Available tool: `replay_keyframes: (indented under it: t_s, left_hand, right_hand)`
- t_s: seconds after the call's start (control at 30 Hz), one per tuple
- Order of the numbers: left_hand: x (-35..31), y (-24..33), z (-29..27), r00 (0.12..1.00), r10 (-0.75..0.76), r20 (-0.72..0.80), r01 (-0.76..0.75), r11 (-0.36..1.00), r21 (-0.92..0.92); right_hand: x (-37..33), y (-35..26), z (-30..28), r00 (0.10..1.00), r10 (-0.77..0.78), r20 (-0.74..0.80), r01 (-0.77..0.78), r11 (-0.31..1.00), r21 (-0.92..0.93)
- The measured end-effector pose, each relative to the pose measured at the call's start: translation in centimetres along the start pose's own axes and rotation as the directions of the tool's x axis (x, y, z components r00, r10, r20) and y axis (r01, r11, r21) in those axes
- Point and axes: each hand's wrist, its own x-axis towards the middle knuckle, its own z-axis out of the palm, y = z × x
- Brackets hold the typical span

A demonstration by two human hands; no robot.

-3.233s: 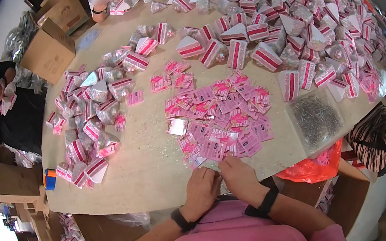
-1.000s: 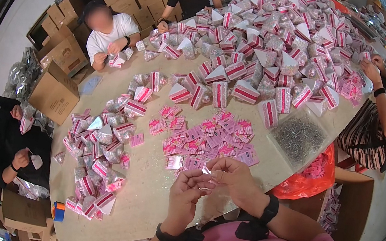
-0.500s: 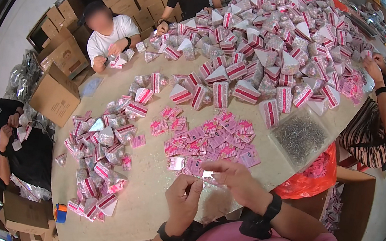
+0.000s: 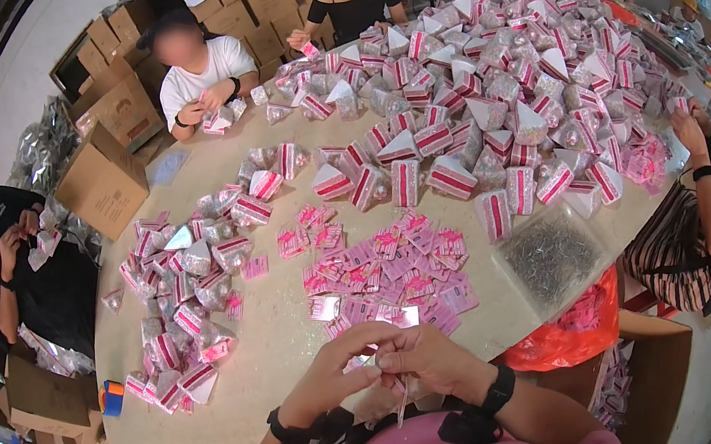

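Note:
My left hand (image 4: 340, 369) and my right hand (image 4: 437, 363) meet in front of my chest, fingertips pinched together. A thin card (image 4: 402, 405), pale and seen almost edge-on, hangs below the right fingers. Whatever the left fingertips pinch is too small and covered to make out. Just beyond my hands lies a loose spread of pink printed cards (image 4: 396, 260), a few glinting white. To the right of them sits a clear shallow tray (image 4: 549, 260) of small dark metal pieces.
A large heap of clear wedge-shaped packs (image 4: 483, 103) with pink-and-white bands covers the far table. A smaller pile of packs (image 4: 194, 290) lies left. Co-workers sit around the table. A red plastic bag (image 4: 573, 333) and cardboard box (image 4: 649, 376) stand at my right.
My right hand has drawn back from the cards toward me and now meets the left. The thin card now hangs below my fingers. Across the table, a co-worker has raised a pink piece.

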Motion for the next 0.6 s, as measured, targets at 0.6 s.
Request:
replay_keyframes:
  t_s: [0.6]
  left_hand:
    - [-1.3,-0.8,1.9,0.931,0.103,-0.35,0.071,0.89,0.451]
  right_hand:
    - [0.2,1.4,-1.2,1.0,-0.002,-0.024,0.002,1.0,0.025]
